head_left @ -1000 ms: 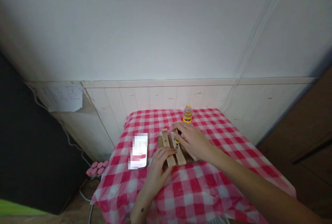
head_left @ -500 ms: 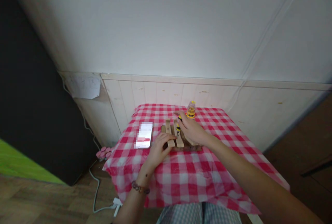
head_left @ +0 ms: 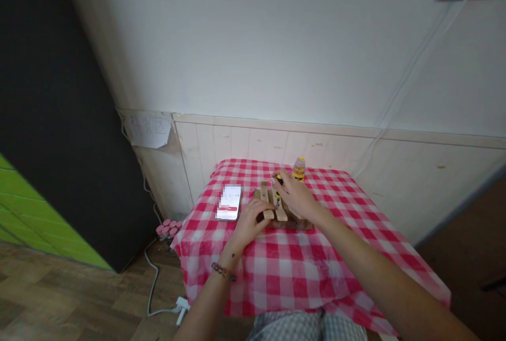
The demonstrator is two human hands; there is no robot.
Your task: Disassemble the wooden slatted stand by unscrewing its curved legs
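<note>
My right hand [head_left: 299, 196] is closed around a black and yellow screwdriver [head_left: 280, 178]. The screwdriver stands nearly upright, its shaft pointing down at the middle of a pale wooden slat [head_left: 281, 215]. Several such slats lie across darker wood, together forming a small wooden rack [head_left: 294, 223]. From the left, my left hand [head_left: 251, 220] grips the rack, with fingers on top of the slats and the thumb at the near edge. The tip of the screwdriver is too small to make out clearly. Behind my right hand stands a clear case with yellow bits [head_left: 299, 168].
A phone [head_left: 229, 205] with a lit screen lies left of the rack on the red checked tablecloth [head_left: 276, 272]. The panelled wall [head_left: 237, 143] borders the table's far edge. Pink round objects [head_left: 169, 228] and a white cable [head_left: 152, 288] are at the left, below table height.
The view has shifted, so everything appears a little further right. Both hands keep their places on the rack and screwdriver; my right-hand fingers look slightly more curled around the handle.
</note>
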